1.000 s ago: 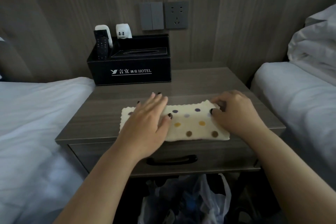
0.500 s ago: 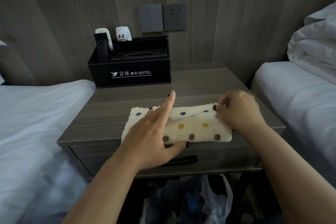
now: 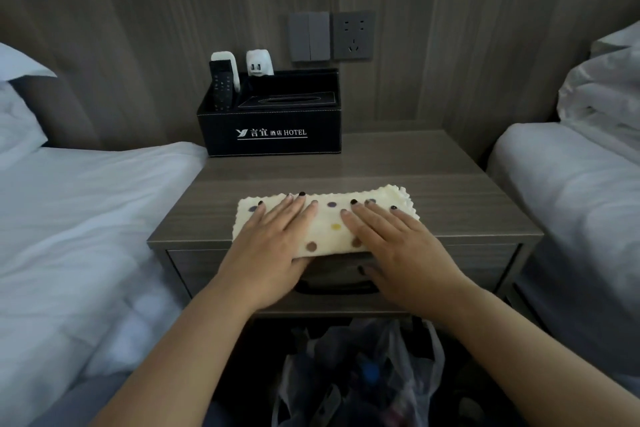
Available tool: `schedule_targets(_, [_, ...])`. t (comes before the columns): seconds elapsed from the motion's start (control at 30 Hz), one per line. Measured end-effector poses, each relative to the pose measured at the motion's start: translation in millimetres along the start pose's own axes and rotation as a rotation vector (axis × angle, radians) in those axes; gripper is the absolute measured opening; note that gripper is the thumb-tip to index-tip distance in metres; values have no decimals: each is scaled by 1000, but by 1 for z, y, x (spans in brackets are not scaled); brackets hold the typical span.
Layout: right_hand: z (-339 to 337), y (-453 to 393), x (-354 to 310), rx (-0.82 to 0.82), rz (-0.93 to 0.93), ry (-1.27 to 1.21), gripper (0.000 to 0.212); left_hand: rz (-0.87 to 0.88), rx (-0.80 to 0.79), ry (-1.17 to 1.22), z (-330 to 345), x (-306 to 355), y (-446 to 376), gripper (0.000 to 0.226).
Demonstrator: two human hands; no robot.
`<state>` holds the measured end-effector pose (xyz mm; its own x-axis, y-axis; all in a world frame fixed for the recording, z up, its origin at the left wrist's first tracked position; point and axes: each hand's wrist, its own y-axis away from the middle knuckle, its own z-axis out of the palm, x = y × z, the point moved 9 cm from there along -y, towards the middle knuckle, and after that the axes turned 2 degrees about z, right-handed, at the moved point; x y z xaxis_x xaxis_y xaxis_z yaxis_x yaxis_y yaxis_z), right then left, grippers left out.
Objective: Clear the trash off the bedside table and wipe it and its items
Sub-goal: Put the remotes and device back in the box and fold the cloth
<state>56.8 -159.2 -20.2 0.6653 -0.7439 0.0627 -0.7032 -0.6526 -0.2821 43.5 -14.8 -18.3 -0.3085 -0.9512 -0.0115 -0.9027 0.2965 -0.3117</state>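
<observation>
Step in hand: you look to be in the wiping part of the task, since no trash shows on the bedside table (image 3: 450, 204) and the cloth is down on it.
Cloth: the spotted cloth (image 3: 332, 218) lies folded into a long strip near the front edge of the tabletop, its near edge hanging just over the drawer front.
Left hand: your left hand (image 3: 273, 246) lies flat on the left half of the cloth, fingers straight, gripping nothing.
Right hand: your right hand (image 3: 391, 246) lies flat on the right half in the same way, fingers extended and pressing down.
Next move: I judge you need to keep both palms down and push the strip across the bare wood toward the back, then turn to the items.
Black organiser: the hotel box (image 3: 273, 128) stands at the back left of the tabletop, well apart from the cloth.
Its contents: a dark remote (image 3: 221, 87) and a white remote (image 3: 228, 66) stand upright in the left pocket, a white charger (image 3: 259, 63) stands beside them, and a tissue slot (image 3: 289, 100) fills the right part.
Bag below: a plastic bag (image 3: 367, 374) sits under the table; its contents are too dark to name.
</observation>
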Motion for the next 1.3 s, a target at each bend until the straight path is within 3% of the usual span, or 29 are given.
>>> schedule_targets(0.13, [-21, 19, 17, 196, 56, -156, 63, 25, 130, 180, -19, 5, 19, 62])
schedule_targets(0.23, [-33, 26, 29, 248, 84, -306, 48, -13, 252, 345, -37, 0, 31, 56])
schedule_targets(0.37, [-59, 33, 65, 279, 335, -590, 24, -299, 378, 686, -66, -25, 40, 33])
schedule_targets(0.43, [-85, 35, 83, 370, 422, -655, 22, -479, 325, 949, -71, -33, 31, 28])
schedule_targets(0.53, [-123, 23, 108, 454, 508, -738, 24, -627, 212, 1247, -82, -37, -3, 41])
schedule_targets(0.63, [-155, 0, 142, 530, 627, -793, 13, -576, 244, 1117, -119, -46, -48, 31])
schedule_targets(0.7, [-176, -19, 163, 586, 677, -811, 21, -560, 337, 1056, -142, -59, -76, 21])
schedule_targets(0.77, [-195, -40, 180, 646, 688, -841, 25, -610, 399, 1200, -152, -75, -103, 19])
schedule_targets(0.87, [-216, -79, 199, 677, 678, -862, 25, -649, 474, 1460, -167, -95, -144, 13])
schedule_targets(1.13, [-265, -191, 232, 658, 536, -856, 22, -454, 711, 1247, -245, -133, -229, 14])
schedule_targets(1.23, [-281, -226, 247, 704, 488, -860, 21, -352, 701, 1185, -272, -140, -267, 32])
schedule_targets(1.3, [-294, -255, 250, 676, 420, -823, 43, -269, 671, 1072, -291, -145, -298, 51])
